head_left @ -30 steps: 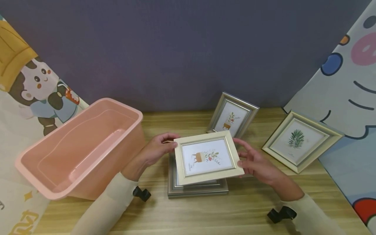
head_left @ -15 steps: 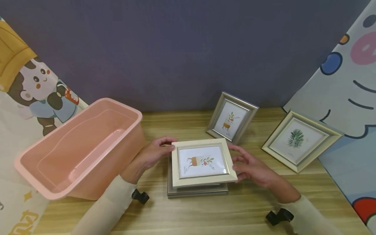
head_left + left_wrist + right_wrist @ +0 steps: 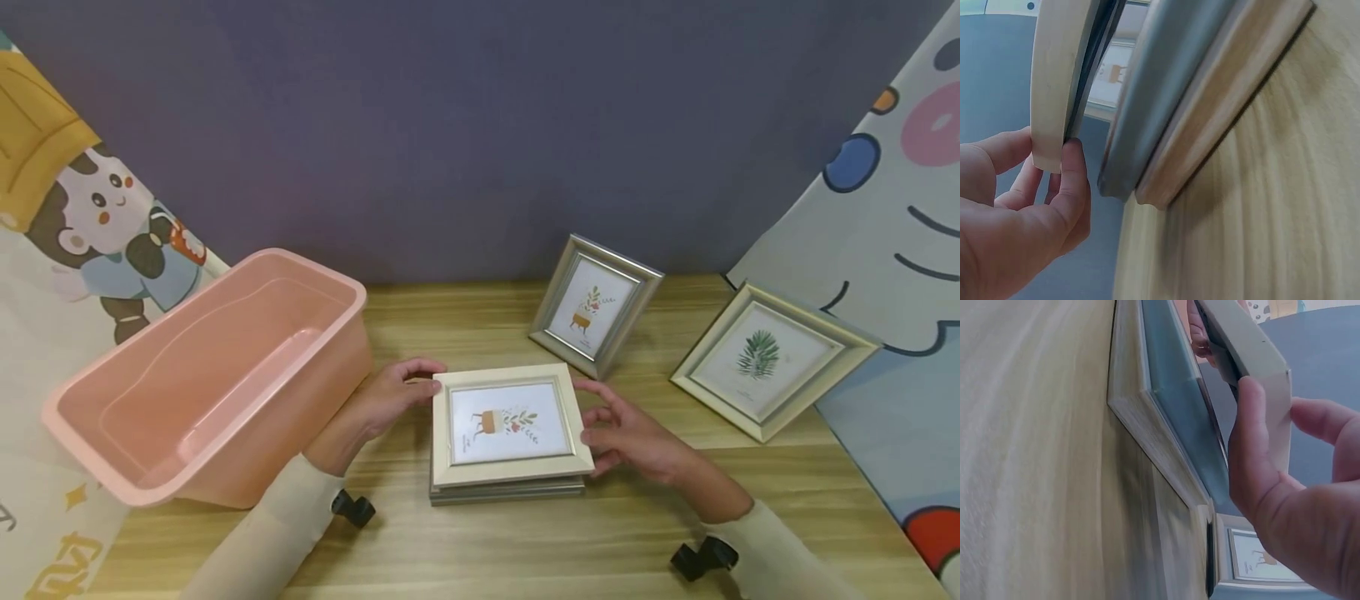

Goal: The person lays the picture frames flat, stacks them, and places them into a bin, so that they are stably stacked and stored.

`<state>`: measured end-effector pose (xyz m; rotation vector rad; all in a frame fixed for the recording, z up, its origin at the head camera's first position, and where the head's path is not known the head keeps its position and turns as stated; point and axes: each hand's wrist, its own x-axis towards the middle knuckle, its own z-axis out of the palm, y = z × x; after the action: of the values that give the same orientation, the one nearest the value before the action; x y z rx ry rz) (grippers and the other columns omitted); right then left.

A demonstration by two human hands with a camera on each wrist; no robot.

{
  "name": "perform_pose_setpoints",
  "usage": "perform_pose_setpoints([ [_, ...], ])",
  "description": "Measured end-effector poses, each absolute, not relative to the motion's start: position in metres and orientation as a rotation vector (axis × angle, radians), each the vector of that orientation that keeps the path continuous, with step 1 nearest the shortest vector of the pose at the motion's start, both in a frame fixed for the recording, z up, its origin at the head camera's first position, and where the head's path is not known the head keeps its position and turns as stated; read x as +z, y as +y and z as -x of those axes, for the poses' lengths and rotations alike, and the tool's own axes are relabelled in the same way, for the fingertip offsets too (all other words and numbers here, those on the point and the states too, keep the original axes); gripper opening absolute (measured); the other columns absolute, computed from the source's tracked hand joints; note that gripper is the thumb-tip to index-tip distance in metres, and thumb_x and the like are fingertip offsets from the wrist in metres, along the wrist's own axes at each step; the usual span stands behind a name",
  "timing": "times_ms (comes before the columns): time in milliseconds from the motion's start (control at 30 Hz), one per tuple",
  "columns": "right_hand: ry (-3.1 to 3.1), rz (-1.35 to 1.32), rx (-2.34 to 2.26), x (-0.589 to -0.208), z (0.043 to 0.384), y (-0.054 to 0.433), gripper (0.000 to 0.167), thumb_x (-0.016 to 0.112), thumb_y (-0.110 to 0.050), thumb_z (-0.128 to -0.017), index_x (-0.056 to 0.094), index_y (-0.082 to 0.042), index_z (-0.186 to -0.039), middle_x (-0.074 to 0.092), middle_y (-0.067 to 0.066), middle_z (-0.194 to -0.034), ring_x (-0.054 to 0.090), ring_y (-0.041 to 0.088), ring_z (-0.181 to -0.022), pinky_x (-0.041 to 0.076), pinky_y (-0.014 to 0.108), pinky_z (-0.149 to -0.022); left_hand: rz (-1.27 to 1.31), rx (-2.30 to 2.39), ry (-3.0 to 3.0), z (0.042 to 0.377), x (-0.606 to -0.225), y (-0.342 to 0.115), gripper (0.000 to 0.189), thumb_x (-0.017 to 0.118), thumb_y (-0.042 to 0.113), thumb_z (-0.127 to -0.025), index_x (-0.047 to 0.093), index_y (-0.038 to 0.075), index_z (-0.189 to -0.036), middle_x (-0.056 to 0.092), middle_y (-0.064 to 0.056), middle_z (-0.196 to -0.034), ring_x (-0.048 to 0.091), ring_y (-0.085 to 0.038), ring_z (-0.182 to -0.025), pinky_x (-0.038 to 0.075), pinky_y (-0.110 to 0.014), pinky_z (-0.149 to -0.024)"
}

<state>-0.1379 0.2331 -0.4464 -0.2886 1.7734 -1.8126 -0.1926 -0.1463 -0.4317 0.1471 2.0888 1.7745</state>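
A cream picture frame (image 3: 510,423) with a potted-plant print lies face up between both hands in the head view. My left hand (image 3: 386,402) pinches its left end; thumb and fingers grip the edge in the left wrist view. On the opposite end, my right hand (image 3: 637,437) pinches it too, thumb on top and fingers beneath. Directly below are stacked frames (image 3: 510,490), mostly covered. Both wrist views show a gap between the cream frame and the grey frame (image 3: 1160,100) on top of that stack. A wood-toned frame (image 3: 1222,106) forms the layer under the grey one.
A pink bin (image 3: 217,375) stands on the left of the wooden table (image 3: 525,554). Behind the stack, a silver frame (image 3: 596,304) stands propped up. To the right stands a gold-toned frame (image 3: 772,362) with a green leaf print. A dark wall (image 3: 480,142) rises behind.
The cream frame has moved down and slightly left, from tilted above the stack to nearly level over it. Both hands moved with it, keeping their hold.
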Motion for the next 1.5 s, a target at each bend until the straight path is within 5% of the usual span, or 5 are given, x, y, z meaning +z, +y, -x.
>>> perform_pose_setpoints([
  [300,1.82,0.261,-1.764,-0.444,0.134,0.224,0.085,0.065,-0.001,-0.094,0.013,-0.014,-0.16,0.053,0.014,-0.102,0.07,0.024,-0.083,0.063,0.042,-0.063,-0.15,1.662,2.241,0.191,-0.44,-0.15,0.036,0.067,0.008,-0.097,0.063,-0.002,-0.131,0.064,-0.018,-0.126,0.06,-0.016,-0.099,0.055,-0.039,-0.095],
  [1133,1.812,0.2,-1.727,-0.448,0.13,0.222,0.088,0.066,-0.003,-0.093,0.013,-0.016,-0.161,0.054,0.012,-0.1,0.065,0.021,-0.079,0.063,0.041,-0.06,-0.103,1.577,2.36,0.186,-0.446,-0.145,0.027,0.069,0.012,-0.096,0.069,0.002,-0.121,0.069,-0.013,-0.113,0.061,-0.02,-0.1,0.052,-0.028,-0.082],
  [1500,1.766,0.178,-1.753,-0.453,0.131,0.225,0.088,0.067,-0.004,-0.094,0.011,-0.014,-0.161,0.055,0.009,-0.099,0.067,0.019,-0.078,0.063,0.04,-0.06,-0.153,1.505,2.356,0.189,-0.442,-0.147,0.031,0.066,0.014,-0.099,0.066,0.002,-0.127,0.067,-0.014,-0.121,0.062,-0.022,-0.107,0.054,-0.041,-0.093],
])
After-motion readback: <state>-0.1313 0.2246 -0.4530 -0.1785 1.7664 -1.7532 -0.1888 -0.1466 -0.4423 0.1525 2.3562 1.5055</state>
